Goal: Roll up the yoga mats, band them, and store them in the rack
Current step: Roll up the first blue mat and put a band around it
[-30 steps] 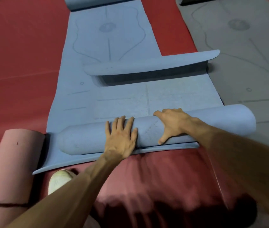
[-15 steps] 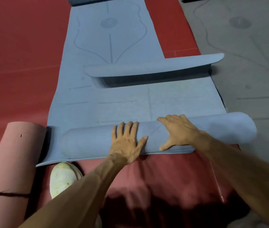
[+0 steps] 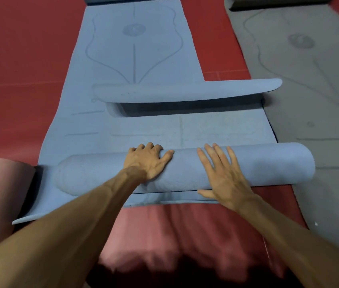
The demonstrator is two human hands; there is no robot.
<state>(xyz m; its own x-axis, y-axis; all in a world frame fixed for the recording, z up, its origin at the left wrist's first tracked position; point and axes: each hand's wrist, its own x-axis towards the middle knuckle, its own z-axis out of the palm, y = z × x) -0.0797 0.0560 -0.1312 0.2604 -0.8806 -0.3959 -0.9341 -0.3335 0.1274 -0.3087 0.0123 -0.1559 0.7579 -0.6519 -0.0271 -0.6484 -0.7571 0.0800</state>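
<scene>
My left hand [image 3: 147,163] curls over the blue mat roll [image 3: 268,165] on the red floor [image 3: 19,59], my right hand [image 3: 224,177] lies flat on it, and the fold [image 3: 185,92] ahead could make it lumpy.

— What is changing on the blue rolled-up foam yoga mat [image 3: 268,165]?
— The left hand [image 3: 147,163] is now curling its fingers over the roll's far side; a moment ago it was lying flat.
— And the right hand [image 3: 224,175]?
— It is doing the reverse, flattening out with fingers spread and thumb low on the near side, instead of hooking over the top. The two hands are also sitting farther apart.
— Anything else?
— The white shoe is no longer showing beside the left forearm.
</scene>
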